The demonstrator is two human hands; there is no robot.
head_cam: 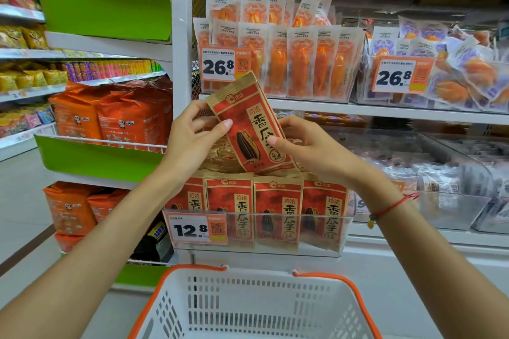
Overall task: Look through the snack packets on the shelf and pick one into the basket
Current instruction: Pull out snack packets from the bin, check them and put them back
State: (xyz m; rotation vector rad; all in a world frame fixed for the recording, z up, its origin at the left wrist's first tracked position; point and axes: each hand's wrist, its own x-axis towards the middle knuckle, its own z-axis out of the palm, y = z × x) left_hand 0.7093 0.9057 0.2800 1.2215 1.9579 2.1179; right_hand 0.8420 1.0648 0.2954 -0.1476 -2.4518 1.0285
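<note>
Your left hand (190, 132) and right hand (305, 143) both hold one red seed packet (249, 124), thumbs pressed on its front and fingers curled behind its edges. You have it tilted, top corner leaning left, raised above the row of matching packets (278, 206) that stand upright in the clear bin (259, 252). A price tag (195, 228) reading 12.8 is clipped to the bin's front left. A red string bracelet (391, 206) circles your right wrist. Directly below your arms sits the white basket (256, 308) with orange handles, nothing visible inside it. On the shelf (385, 111) above, orange-and-white packs (300, 60) stand behind a 26.8 tag. To the left, orange bags (110, 115) fill a green-fronted rack (96, 159).
</note>
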